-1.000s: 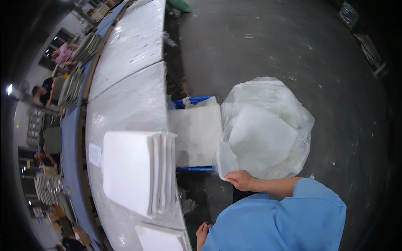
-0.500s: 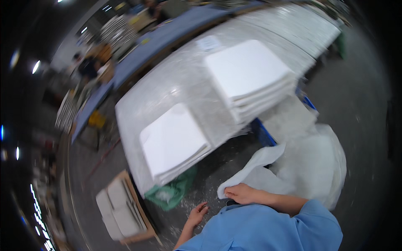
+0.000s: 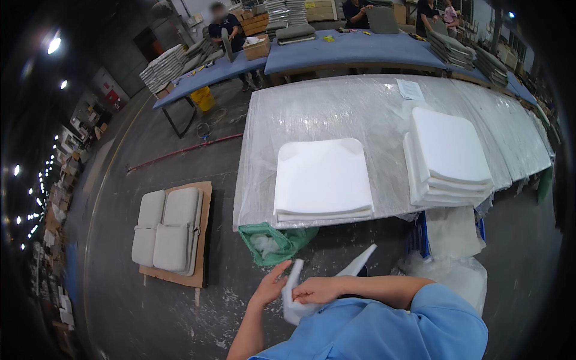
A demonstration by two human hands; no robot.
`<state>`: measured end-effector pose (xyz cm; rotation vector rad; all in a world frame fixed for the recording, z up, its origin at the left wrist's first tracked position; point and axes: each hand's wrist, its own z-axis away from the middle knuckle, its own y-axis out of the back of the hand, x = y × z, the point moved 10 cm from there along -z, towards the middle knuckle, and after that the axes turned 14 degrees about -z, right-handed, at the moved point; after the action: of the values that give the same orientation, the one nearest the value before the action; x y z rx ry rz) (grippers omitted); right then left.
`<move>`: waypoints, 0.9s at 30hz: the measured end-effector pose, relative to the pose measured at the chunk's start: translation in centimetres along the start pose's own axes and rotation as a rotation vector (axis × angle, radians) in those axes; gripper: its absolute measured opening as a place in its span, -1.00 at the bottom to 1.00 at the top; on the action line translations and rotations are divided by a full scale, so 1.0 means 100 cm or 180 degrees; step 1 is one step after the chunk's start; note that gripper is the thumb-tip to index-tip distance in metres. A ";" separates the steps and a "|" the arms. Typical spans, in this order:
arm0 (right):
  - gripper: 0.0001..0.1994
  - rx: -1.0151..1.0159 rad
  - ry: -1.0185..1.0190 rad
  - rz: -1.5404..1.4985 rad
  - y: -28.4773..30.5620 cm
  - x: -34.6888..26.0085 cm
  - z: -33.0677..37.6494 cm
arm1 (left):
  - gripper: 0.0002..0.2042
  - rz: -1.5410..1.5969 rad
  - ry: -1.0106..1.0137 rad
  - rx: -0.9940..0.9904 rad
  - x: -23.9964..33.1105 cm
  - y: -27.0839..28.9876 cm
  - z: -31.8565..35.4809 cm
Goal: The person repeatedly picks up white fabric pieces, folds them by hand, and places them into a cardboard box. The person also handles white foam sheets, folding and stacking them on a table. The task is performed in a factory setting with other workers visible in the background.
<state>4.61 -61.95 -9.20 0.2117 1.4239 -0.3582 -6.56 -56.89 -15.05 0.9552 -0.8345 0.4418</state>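
Note:
A soft white sheet (image 3: 290,309), probably padding, is bent up in front of my body. My right hand (image 3: 315,290) grips it, fingers curled over the material. On its left side my left hand (image 3: 270,289) is raised with its fingers stretched out along the sheet's edge; I cannot tell whether they touch it. Beyond my hands, a low stack of white foam cushion pads (image 3: 323,177) lies at the near edge of a plastic-wrapped table (image 3: 384,156). A taller stack of the same pads (image 3: 451,147) stands to its right.
Below the table's near edge hangs a green bag (image 3: 267,255) with white fluff. Grey cushions (image 3: 171,231) lie on cardboard at floor level, left. A blue crate (image 3: 425,234) and clear plastic wrapping (image 3: 471,279) sit at the right. Co-workers stand behind the blue tables (image 3: 360,49).
My view has turned to the right and steadied. The white sheet has come away from the pile at the right and now stands bent before me. My left hand has moved up beside it.

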 end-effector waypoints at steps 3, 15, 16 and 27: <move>-0.80 0.0356 0.0367 0.0095 0.031 -0.028 -0.005 | -0.53 0.1224 0.0601 0.0406 -0.026 0.013 -0.017; -0.66 0.1937 0.0122 -0.0574 0.209 -0.031 0.132 | -0.80 0.2304 0.0283 0.1023 0.041 0.071 -0.066; -0.61 0.1933 0.0167 -0.0123 0.215 -0.032 0.145 | -0.80 0.2213 0.0205 0.1087 0.055 0.077 -0.080; -0.55 0.2546 -0.0842 0.1275 0.318 0.074 0.262 | -0.84 0.0140 -0.0317 0.1672 0.167 0.171 -0.178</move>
<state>41.30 -42.55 -15.05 1.0432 0.8870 -0.5837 -0.02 -33.16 1.68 1.4541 -0.8469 0.6742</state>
